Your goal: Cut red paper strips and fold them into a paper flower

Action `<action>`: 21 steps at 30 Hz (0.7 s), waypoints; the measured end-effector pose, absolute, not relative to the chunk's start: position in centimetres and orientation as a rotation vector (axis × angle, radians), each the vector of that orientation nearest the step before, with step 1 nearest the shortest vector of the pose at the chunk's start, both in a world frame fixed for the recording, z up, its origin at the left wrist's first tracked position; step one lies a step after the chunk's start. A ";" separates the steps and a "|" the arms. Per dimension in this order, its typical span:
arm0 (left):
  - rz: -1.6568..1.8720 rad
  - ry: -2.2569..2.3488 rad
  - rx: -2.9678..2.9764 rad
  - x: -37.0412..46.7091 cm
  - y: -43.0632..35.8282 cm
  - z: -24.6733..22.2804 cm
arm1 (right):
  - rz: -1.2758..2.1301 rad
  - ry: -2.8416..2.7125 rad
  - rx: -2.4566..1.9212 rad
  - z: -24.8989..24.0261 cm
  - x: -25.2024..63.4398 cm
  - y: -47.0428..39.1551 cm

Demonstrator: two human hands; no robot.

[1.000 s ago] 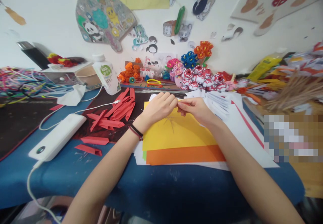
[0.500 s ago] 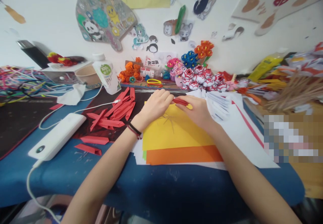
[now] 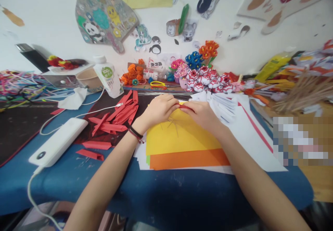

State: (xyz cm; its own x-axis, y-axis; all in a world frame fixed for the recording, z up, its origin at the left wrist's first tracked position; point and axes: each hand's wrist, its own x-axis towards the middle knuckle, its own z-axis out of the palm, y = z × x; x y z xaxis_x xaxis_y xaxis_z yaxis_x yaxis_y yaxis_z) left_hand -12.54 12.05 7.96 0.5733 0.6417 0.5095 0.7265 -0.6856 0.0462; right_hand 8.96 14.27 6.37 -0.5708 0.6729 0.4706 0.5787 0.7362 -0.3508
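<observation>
A narrow red folded paper piece (image 3: 185,107) is pinched between my two hands, above the far part of a yellow sheet (image 3: 192,134). My left hand (image 3: 163,107) is closed on its left end, and my right hand (image 3: 201,110) is closed on its right end. The fingers hide much of the paper. Under the yellow sheet show an orange sheet (image 3: 187,160) and white sheets. Thin wire-like pieces (image 3: 174,125) lie on the yellow sheet. To the left is a pile of red folded paper pieces (image 3: 121,114) on a dark mat.
A white power bank (image 3: 58,142) with cables lies at left. Behind it stands a white bottle (image 3: 108,76). Paper flowers (image 3: 204,78) and yellow-handled scissors (image 3: 158,84) are at the back. White paper strips (image 3: 221,108) lie at right, with wooden sticks (image 3: 307,88) beyond.
My right fingers have closed in flatter along the red paper, and less of it shows between the hands. The view has shifted slightly.
</observation>
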 end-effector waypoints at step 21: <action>-1.230 -1.548 -2.847 -12.6 12.0 8.9 | 0.051 -2.307 -0.931 6.2 9.1 14.1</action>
State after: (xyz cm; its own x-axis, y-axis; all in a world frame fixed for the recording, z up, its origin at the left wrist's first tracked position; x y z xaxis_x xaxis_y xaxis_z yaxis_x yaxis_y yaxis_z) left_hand -12.61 12.04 8.89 0.3664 0.8276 0.4252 0.6010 -0.5594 0.5709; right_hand 9.06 14.15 6.25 -0.5433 0.6347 0.5495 0.6096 0.7483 -0.2616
